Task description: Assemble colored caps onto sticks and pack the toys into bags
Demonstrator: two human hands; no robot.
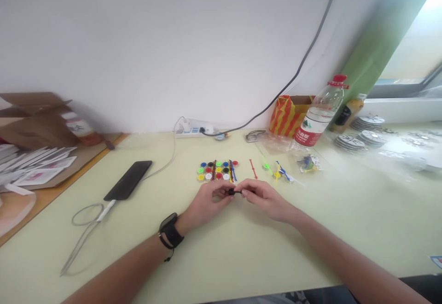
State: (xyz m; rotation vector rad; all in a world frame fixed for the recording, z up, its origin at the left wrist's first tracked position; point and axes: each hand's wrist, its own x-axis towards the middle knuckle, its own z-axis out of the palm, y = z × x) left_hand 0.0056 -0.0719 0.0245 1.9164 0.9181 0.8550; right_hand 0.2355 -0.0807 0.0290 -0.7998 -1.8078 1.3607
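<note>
Steady the small black piece, clamped between left hand and right hand fingertips amid the table's near and far edges, keeping pressure along the thin stem to avoid bending.

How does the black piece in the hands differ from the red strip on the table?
The black piece is pinched between the left hand and right hand; the red strip lies on the table.
The black piece points side to side, while the red strip runs mostly away from the person.
Both are small, with a slim section.
</note>
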